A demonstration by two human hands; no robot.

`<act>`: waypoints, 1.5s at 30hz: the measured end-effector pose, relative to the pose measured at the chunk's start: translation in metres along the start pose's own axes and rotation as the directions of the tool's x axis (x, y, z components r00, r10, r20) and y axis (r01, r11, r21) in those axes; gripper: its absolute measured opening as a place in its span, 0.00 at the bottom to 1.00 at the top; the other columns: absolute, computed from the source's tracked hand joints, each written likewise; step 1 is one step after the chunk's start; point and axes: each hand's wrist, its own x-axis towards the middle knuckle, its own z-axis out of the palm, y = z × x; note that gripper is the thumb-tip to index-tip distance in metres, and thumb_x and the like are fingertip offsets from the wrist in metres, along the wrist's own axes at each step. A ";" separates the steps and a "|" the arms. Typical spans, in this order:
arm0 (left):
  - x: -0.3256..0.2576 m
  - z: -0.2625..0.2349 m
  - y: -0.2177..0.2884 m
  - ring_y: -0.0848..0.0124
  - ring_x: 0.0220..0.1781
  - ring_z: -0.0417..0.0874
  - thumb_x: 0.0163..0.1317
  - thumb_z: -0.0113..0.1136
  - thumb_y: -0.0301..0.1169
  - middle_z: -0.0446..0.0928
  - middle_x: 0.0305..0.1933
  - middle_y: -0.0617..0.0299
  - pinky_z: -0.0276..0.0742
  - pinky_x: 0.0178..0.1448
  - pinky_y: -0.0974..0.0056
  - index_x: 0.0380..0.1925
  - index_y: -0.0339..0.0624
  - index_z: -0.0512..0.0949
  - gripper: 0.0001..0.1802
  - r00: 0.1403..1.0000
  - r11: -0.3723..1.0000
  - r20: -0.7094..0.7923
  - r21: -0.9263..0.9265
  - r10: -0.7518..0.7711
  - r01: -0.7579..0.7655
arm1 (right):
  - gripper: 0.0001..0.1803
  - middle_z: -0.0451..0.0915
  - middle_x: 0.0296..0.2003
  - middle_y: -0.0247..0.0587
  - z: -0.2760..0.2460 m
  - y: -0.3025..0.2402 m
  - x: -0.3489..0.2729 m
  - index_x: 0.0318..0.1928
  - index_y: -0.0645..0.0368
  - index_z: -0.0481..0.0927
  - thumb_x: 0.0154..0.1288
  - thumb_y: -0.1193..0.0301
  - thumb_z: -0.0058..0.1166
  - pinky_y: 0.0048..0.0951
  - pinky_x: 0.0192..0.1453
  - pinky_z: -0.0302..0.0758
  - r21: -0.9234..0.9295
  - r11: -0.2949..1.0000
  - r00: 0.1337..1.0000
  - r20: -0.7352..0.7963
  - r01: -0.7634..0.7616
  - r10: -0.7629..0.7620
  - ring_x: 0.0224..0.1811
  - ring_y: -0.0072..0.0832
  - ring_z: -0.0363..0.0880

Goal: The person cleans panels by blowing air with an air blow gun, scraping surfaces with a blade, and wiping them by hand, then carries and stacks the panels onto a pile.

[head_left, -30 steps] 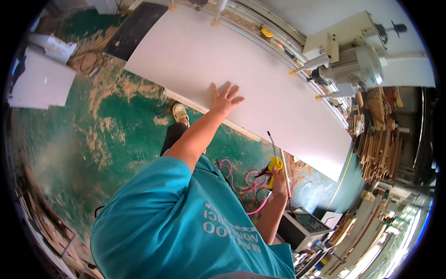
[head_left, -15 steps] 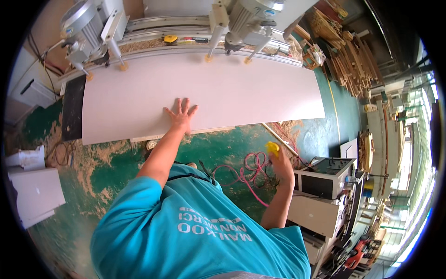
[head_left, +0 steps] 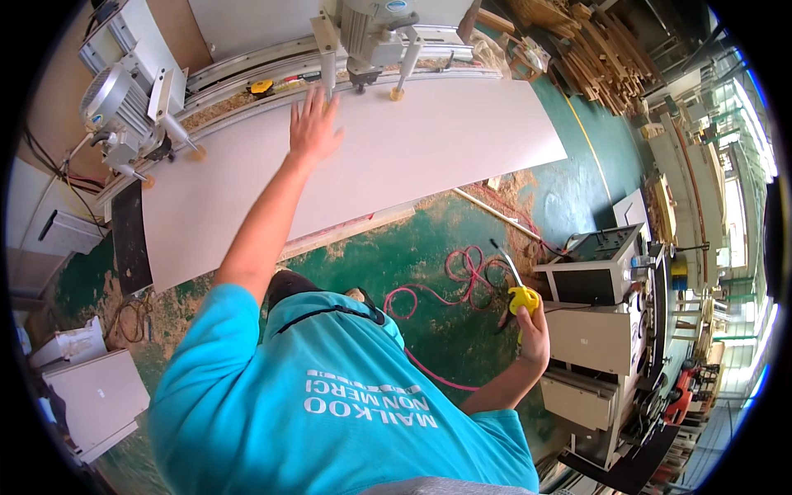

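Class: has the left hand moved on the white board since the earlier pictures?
Yes. The left hand has slid from the white board's near edge to its far edge.

The large panel (head_left: 371,157) is plain off-white with no pattern. The air gun (head_left: 522,300) in the right hand (head_left: 535,338) is bright yellow with a thin silver nozzle. The coiled hose (head_left: 462,276) on the floor is pink. The floor (head_left: 429,239) is green, mottled with tan patches of sawdust. The shirt (head_left: 330,404) is turquoise with white lettering and a black strap across it. The motors (head_left: 124,103) above the panel are grey and cream. The tape measure (head_left: 261,86) on the rail is yellow and black. The control box (head_left: 598,268) is off-white with a dark front panel. The stacked timber (head_left: 602,49) is light brown.
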 end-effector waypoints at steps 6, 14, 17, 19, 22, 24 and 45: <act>0.053 -0.061 0.053 0.61 0.80 0.40 0.55 0.64 0.51 0.40 0.80 0.63 0.36 0.78 0.43 0.74 0.66 0.50 0.48 0.987 0.998 -0.153 0.028 0.051 -0.047 | 0.19 0.74 0.44 0.41 -0.033 0.004 -0.063 0.61 0.64 0.66 0.71 0.74 0.43 0.29 0.43 0.75 0.047 0.993 0.980 -0.174 0.109 -0.099 0.36 0.28 0.75; 0.030 -0.013 0.076 0.64 0.80 0.40 0.58 0.61 0.47 0.41 0.80 0.63 0.36 0.79 0.46 0.73 0.63 0.52 0.44 0.986 0.994 0.157 0.085 0.057 -0.072 | 0.20 0.72 0.47 0.39 -0.039 0.023 -0.100 0.61 0.64 0.65 0.71 0.74 0.44 0.26 0.48 0.72 -0.036 0.999 0.983 -0.183 0.026 -0.032 0.40 0.26 0.73; 0.002 0.023 0.073 0.62 0.79 0.44 0.58 0.60 0.46 0.47 0.78 0.60 0.41 0.79 0.48 0.72 0.60 0.56 0.41 0.951 0.995 0.299 0.018 0.084 -0.093 | 0.23 0.73 0.47 0.41 -0.027 0.017 -0.093 0.62 0.65 0.63 0.70 0.72 0.49 0.28 0.46 0.73 -0.103 0.994 0.998 -0.042 0.043 -0.047 0.40 0.26 0.74; -0.026 0.048 0.065 0.61 0.79 0.47 0.58 0.60 0.45 0.51 0.77 0.58 0.45 0.78 0.49 0.70 0.57 0.59 0.40 0.924 0.995 0.371 -0.025 0.096 -0.093 | 0.24 0.77 0.42 0.41 -0.035 0.027 -0.073 0.63 0.60 0.63 0.71 0.68 0.50 0.31 0.43 0.75 -0.440 0.879 0.934 -0.356 -0.184 0.017 0.38 0.27 0.77; -0.091 0.088 0.036 0.57 0.71 0.63 0.56 0.59 0.42 0.65 0.69 0.54 0.61 0.71 0.51 0.63 0.53 0.69 0.32 0.876 0.975 0.446 -0.198 0.183 -0.103 | 0.22 0.80 0.34 0.45 -0.027 0.022 -0.051 0.62 0.55 0.65 0.70 0.68 0.50 0.36 0.38 0.76 -0.659 0.650 0.863 -0.506 -0.378 -0.011 0.34 0.38 0.81; -0.146 0.105 0.025 0.56 0.66 0.70 0.57 0.58 0.40 0.70 0.65 0.54 0.67 0.67 0.53 0.58 0.49 0.74 0.27 0.821 0.911 0.471 -0.390 0.322 -0.134 | 0.20 0.81 0.35 0.49 -0.008 0.019 -0.042 0.60 0.56 0.67 0.69 0.70 0.50 0.37 0.36 0.76 -0.565 0.803 0.981 0.067 0.188 -0.182 0.33 0.43 0.82; -0.316 0.201 -0.076 0.75 0.29 0.71 0.63 0.53 0.36 0.73 0.30 0.68 0.68 0.32 0.63 0.50 0.49 0.76 0.15 0.178 -0.043 0.863 -0.224 -0.472 0.974 | 0.22 0.81 0.43 0.44 0.099 0.019 0.063 0.60 0.55 0.68 0.70 0.61 0.50 0.35 0.46 0.75 -0.517 0.844 0.530 0.760 0.143 0.376 0.41 0.34 0.80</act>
